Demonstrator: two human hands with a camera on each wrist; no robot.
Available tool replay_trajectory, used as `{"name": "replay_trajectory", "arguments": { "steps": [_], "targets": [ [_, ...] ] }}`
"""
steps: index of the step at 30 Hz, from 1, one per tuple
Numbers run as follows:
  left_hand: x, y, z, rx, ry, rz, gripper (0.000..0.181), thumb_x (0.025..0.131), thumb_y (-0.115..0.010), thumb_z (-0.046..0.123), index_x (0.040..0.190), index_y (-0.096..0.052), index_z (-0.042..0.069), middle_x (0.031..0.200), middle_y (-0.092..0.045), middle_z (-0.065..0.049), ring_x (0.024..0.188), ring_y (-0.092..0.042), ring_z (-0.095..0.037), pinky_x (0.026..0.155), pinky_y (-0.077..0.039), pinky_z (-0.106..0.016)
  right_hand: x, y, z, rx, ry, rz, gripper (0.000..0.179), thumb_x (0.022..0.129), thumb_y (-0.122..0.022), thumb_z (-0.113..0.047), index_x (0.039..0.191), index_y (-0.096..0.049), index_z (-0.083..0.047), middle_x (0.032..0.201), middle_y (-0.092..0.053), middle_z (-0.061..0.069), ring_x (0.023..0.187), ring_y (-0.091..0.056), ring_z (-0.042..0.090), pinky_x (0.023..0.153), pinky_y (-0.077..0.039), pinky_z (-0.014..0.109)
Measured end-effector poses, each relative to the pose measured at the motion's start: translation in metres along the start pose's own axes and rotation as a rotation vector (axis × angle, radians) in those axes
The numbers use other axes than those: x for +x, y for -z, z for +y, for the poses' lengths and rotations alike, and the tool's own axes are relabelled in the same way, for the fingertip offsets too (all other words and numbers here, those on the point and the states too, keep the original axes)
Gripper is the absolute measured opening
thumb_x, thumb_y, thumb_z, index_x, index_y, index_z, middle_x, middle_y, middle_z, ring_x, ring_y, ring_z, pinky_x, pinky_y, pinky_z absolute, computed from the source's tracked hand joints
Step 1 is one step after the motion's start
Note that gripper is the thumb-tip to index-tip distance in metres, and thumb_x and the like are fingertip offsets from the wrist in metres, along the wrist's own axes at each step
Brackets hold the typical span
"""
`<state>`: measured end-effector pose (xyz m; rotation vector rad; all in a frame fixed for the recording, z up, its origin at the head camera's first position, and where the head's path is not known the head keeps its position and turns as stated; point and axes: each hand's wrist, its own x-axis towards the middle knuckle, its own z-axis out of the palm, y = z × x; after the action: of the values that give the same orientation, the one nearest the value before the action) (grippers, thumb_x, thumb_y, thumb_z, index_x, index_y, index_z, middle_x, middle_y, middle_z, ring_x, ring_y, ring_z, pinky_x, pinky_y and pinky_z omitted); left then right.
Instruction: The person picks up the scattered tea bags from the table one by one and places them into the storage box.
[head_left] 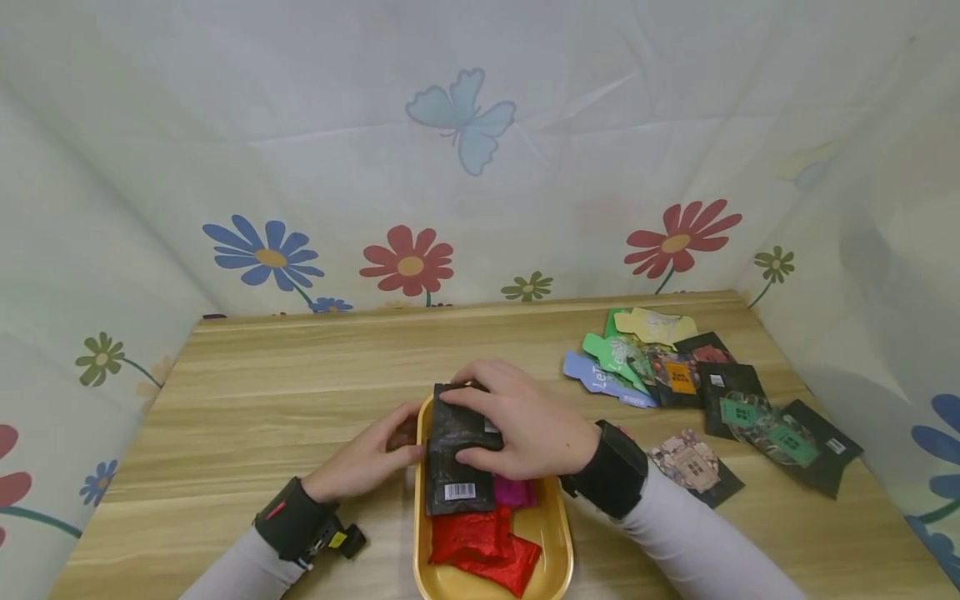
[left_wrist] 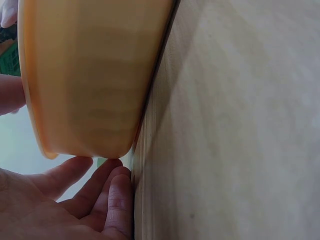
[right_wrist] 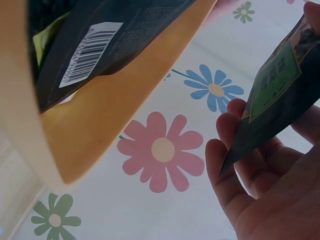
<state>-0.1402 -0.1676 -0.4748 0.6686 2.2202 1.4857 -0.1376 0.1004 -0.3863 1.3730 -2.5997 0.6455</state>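
Observation:
My right hand (head_left: 525,425) holds a dark packet (right_wrist: 280,85) with a green label above the yellow container (head_left: 557,542), thumb on one side and fingers on the other. Below it, a black packet with a barcode (head_left: 461,492) lies in the container, over a magenta packet (head_left: 517,493). Red foil packets (head_left: 468,533) fill part of the near end. Against the container's outer left wall rest the fingertips of my left hand (head_left: 363,462), fingers fairly straight; the left wrist view shows them low on the wall, close to the tabletop.
To the right on the wooden table (head_left: 285,375) lie several dark packets (head_left: 735,396) with coloured labels, partly overlapping. Blue, green and yellow packets (head_left: 618,358) sit just behind them. One dark packet with a pale label (head_left: 693,467) lies closer. A flower-printed cloth (head_left: 480,208) surrounds the table.

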Motion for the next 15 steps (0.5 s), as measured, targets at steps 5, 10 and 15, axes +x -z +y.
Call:
{"name": "replay_trajectory", "arguments": {
  "steps": [5,10,15],
  "targets": [
    [-0.001,0.000,-0.002,0.005,-0.010,-0.001,0.060,0.096,-0.058,0.021,0.152,-0.037,0.019,0.146,-0.048,-0.003,0.125,-0.055,-0.021,0.103,-0.045,-0.033,-0.006,0.000,-0.001,-0.009,-0.034,-0.097,0.104,0.073,-0.064,-0.075,0.159,-0.031,-0.027,0.162,-0.024,0.002,0.146,-0.026,0.025,0.114,-0.030,0.045],
    [0.000,-0.001,-0.003,0.017,0.002,0.013,0.060,0.095,-0.059,0.021,0.152,-0.039,0.016,0.145,-0.050,-0.005,0.124,-0.056,-0.022,0.103,-0.045,-0.034,-0.021,0.003,0.011,0.027,-0.083,-0.113,0.117,0.069,-0.059,-0.082,0.163,-0.010,-0.033,0.168,0.002,-0.003,0.153,-0.007,0.030,0.116,-0.021,0.055],
    [0.001,-0.001,-0.003,0.002,-0.012,0.011,0.059,0.095,-0.059,0.018,0.151,-0.040,0.013,0.142,-0.052,-0.007,0.122,-0.057,-0.023,0.102,-0.046,-0.035,-0.046,0.017,0.036,-0.036,-0.174,-0.042,0.110,0.073,-0.062,-0.077,0.162,-0.016,-0.031,0.168,-0.004,0.000,0.150,-0.019,0.029,0.110,-0.033,0.056]
  ]
}}
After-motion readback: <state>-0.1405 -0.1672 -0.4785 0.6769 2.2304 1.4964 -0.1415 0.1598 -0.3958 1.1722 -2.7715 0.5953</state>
